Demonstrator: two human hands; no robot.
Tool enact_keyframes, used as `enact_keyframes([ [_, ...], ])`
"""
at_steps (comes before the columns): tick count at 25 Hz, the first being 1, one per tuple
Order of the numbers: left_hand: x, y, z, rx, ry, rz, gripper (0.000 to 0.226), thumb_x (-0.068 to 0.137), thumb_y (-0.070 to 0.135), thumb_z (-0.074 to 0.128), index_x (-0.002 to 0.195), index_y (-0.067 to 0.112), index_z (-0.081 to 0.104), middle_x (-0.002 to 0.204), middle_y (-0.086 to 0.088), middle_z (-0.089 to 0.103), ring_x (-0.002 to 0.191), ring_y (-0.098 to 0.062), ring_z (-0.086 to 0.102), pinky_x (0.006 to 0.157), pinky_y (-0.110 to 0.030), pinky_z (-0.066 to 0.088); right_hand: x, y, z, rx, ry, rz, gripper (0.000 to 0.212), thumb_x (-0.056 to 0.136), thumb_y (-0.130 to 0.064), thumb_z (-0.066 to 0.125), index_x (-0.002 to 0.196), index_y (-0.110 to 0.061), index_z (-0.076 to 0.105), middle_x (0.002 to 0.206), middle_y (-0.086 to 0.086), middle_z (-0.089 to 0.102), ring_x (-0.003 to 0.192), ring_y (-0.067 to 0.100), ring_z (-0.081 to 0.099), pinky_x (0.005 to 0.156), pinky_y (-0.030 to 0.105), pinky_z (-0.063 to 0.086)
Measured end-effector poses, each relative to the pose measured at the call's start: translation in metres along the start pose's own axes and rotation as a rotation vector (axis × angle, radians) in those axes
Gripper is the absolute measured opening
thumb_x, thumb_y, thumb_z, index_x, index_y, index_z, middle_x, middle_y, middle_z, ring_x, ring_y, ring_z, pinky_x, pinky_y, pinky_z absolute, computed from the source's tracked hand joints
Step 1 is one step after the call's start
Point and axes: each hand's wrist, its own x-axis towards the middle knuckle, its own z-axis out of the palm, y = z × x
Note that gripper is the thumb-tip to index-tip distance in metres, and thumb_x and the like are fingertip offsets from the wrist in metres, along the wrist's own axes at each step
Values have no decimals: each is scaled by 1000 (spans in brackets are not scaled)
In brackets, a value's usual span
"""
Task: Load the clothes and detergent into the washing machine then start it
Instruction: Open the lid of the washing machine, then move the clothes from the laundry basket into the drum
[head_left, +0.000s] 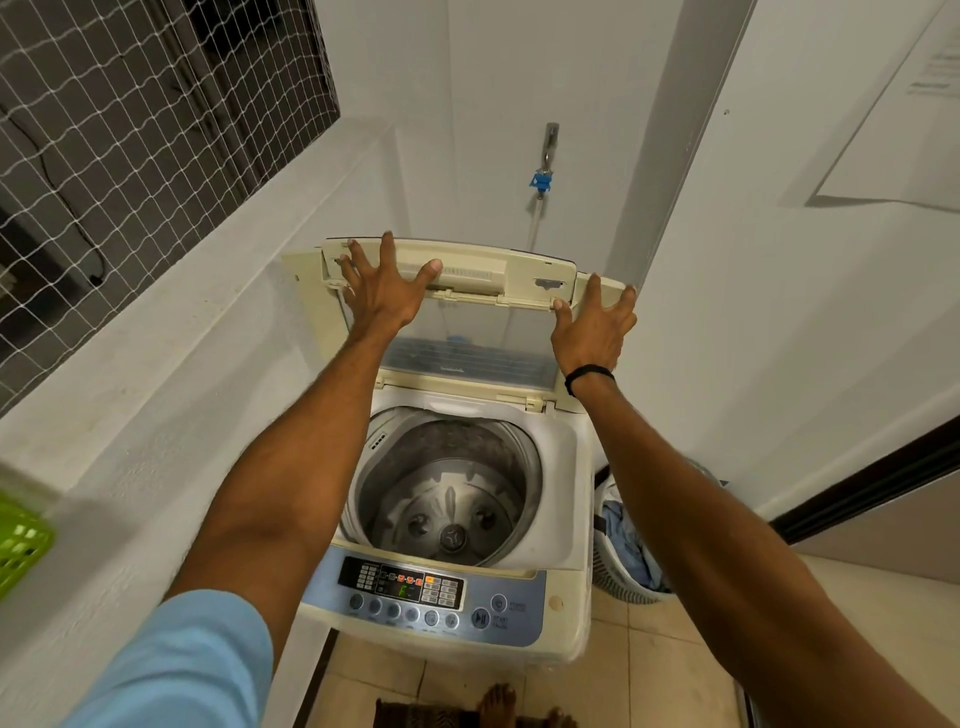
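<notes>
The raised lid (519, 275) is steadied by left hand (384, 293) and right hand (592, 330), fingers spread flat, nothing gripped. Clothes (629, 540), judged soft and light, lie in the basket (618, 587) alongside; bunches should be gathered.

Only the control panel (410, 590) display shows a green character — perhaps "E" — other labels blurred.

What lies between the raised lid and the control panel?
Head view: the open drum, no clothes in it, lies between lid and control panel.

Both arms stretched forward — left hand (382, 291) splayed flat, right hand (592, 325) fingers spread.
</notes>
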Motion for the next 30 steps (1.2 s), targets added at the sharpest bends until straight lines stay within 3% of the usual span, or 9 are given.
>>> enact_keyframes([
  [3, -9, 2, 5, -6, 18, -4, 95, 84, 80, 42, 158, 31, 9, 164, -20, -3, 151, -43, -3, 118, -64, 15, -1, 2, -4, 31, -26, -13, 59, 93, -46, 57, 145, -25, 38, 158, 18, 13, 140, 37, 26, 104, 50, 46],
  [5, -21, 9, 9, -29, 127, 10, 90, 88, 74, 43, 158, 27, 11, 164, -22, 1, 151, -42, 1, 118, -60, 16, -2, 4, -10, 95, -8, -58, 57, 95, -45, 55, 145, -24, 39, 158, 15, 17, 141, 34, 26, 105, 46, 44],
  [9, -77, 52, 41, -198, 510, 179, 64, 99, 52, 45, 151, 16, 35, 159, -17, 24, 145, -34, 26, 115, -49, 32, -6, 30, -32, 243, 139, -165, 51, 97, -43, 51, 142, -22, 44, 150, 11, 35, 133, 25, 39, 103, 29, 38],
  [11, -113, 80, 76, -300, 560, 270, 50, 99, 41, 51, 142, 15, 45, 152, -15, 36, 138, -30, 36, 110, -46, 38, -1, 61, -40, 274, 161, -141, 47, 97, -42, 49, 139, -22, 48, 142, 9, 43, 127, 22, 44, 100, 29, 43],
  [14, -163, 117, 144, -429, 498, 373, 35, 97, 24, 58, 128, 8, 56, 132, -14, 50, 123, -27, 49, 99, -41, 48, 11, 123, -51, 339, 228, -55, 34, 96, -33, 50, 125, -17, 61, 120, 6, 56, 107, 19, 57, 87, 35, 55],
  [18, -213, 160, 242, -409, 229, 358, 23, 99, 22, 55, 120, 14, 56, 118, -6, 57, 107, -23, 57, 84, -38, 54, 35, 232, -68, 249, 129, 110, 25, 96, -23, 51, 108, -13, 69, 100, 6, 70, 90, 20, 64, 81, 28, 51],
  [23, -248, 199, 368, -200, 38, 284, 17, 97, 16, 55, 114, 13, 59, 107, -5, 62, 92, -24, 64, 72, -36, 56, 74, 401, -58, 146, -229, 295, 27, 96, -26, 52, 102, -8, 71, 101, 12, 74, 95, 29, 66, 84, 30, 48],
  [26, -257, 200, 458, -40, -89, 171, 23, 93, 19, 51, 114, 13, 61, 107, -8, 62, 89, -28, 65, 71, -34, 53, 87, 507, -30, 39, -432, 372, 26, 95, -19, 49, 82, -6, 67, 90, 17, 71, 87, 35, 66, 73, 33, 47],
  [30, -256, 178, 573, 64, -364, -98, 35, 92, 17, 51, 127, 14, 54, 123, -11, 58, 109, -33, 59, 87, -42, 49, 75, 614, 31, -137, -709, 429, 23, 95, -17, 48, 88, -11, 68, 98, 16, 71, 94, 35, 64, 78, 34, 47],
])
